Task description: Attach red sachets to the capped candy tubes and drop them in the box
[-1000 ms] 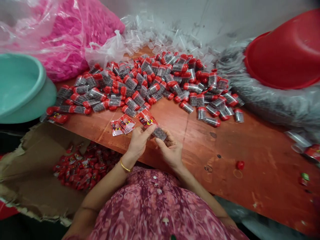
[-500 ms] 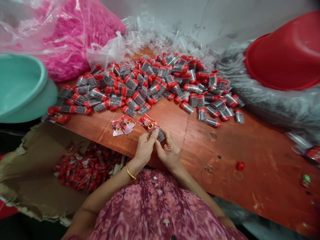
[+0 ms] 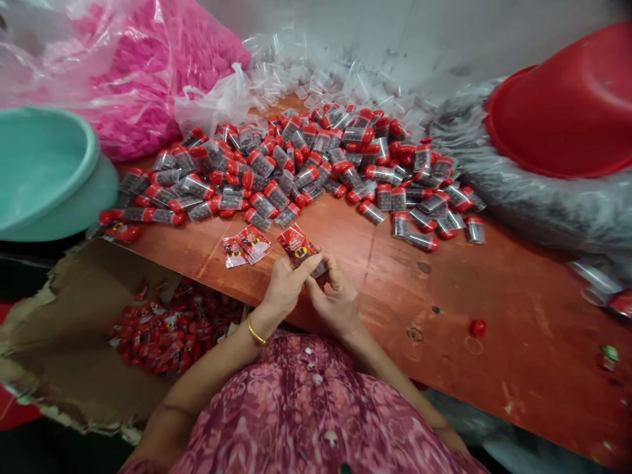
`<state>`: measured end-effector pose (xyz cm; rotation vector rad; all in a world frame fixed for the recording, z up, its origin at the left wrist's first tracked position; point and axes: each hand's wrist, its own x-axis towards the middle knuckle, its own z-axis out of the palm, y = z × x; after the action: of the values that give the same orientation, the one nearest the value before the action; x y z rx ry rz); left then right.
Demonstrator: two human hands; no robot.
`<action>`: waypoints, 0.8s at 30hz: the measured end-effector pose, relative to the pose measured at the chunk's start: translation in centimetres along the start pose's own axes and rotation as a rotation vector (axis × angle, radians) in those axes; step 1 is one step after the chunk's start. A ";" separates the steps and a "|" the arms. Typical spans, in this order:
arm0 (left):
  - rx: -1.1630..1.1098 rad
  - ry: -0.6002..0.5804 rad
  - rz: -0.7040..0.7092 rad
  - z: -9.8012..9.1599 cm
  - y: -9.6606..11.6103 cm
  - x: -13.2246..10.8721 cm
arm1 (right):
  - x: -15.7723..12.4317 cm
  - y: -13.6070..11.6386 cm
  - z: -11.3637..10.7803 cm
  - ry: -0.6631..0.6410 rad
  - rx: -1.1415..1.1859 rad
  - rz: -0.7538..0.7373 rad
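Close to the table's front edge, my left hand (image 3: 285,284) and my right hand (image 3: 336,297) meet around a small clear tube (image 3: 320,268) of dark contents. My left thumb lies across it, and my right fingers are curled around its other side. A red printed card (image 3: 297,242) sticks out beyond the fingers, over the tabletop; where it meets the tube is partly hidden. Left of it lie several similar printed cards (image 3: 251,245), overlapping. Beyond my hands spreads a heap of red-capped clear tubes (image 3: 264,164) with dark contents.
A cardboard box (image 3: 59,355) with many red packed pieces stands below the table at left. A teal basin (image 3: 93,191) and pink-filled bag (image 3: 143,79) are at left. A red tub (image 3: 557,112) rests on a plastic bag (image 3: 528,204) at right. A red cap (image 3: 477,328) lies nearby.
My left thumb has shifted to the right across the tube, covering more of it. The card's red upper part shows more spread out. Both hands stay in nearly the same place.
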<state>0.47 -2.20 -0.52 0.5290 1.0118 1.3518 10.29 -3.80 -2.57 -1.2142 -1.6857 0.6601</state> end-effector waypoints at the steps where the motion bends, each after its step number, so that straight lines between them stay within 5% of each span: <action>1: -0.005 0.006 -0.002 0.2 0.2 -0.1 | 0.0 0.2 0.0 -0.011 0.049 0.013; 6: -0.106 0.067 -0.129 0.3 1.4 -0.6 | 0.2 1.5 -1.1 -0.185 0.235 -0.020; 10: -0.123 0.053 -0.215 -0.2 1.4 -1.0 | 0.4 2.1 -1.9 -0.198 0.223 -0.059; 24: 0.115 0.149 -0.121 -1.8 -0.3 -0.8 | 1.4 1.7 0.2 -0.199 0.064 -0.057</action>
<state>-0.76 -3.44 -1.46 0.4496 1.2299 1.2442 10.78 -1.86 -3.56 -1.0802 -1.8412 0.8158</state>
